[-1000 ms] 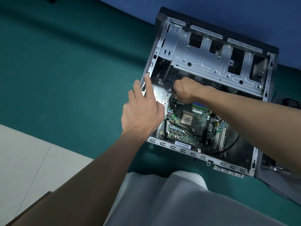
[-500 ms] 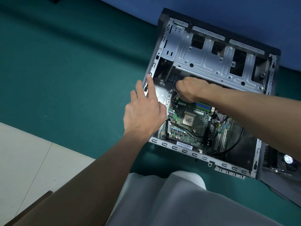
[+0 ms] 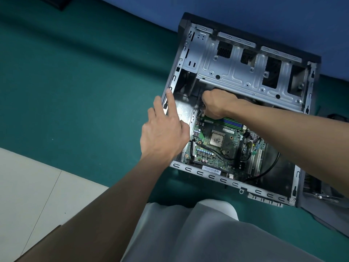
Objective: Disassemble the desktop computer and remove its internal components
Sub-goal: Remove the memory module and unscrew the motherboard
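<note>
An open desktop computer case [image 3: 232, 184] lies on its side on green felt. Inside it sits the green motherboard [image 3: 213, 156] with a bare CPU [image 3: 216, 139] and blue memory slots [image 3: 231, 122]. A steel drive cage [image 3: 245, 72] spans the far half. My left hand [image 3: 164, 135] rests with straight fingers on the case's left rim. My right hand [image 3: 217, 104] reaches into the case at the board's far left corner, fingers curled downward; what they hold is hidden under the hand.
Black cables [image 3: 264, 167] loop over the right side of the board. A removed part with a heatsink and fan [image 3: 317, 190] lies right of the case. A blue wall [image 3: 264, 12] stands behind. White floor [image 3: 28, 186] shows at lower left. My grey-clad lap [image 3: 198, 233] fills the bottom.
The view shifted slightly. My right hand has stayed at the board's far left corner with small movement. My left hand keeps its place on the case rim.
</note>
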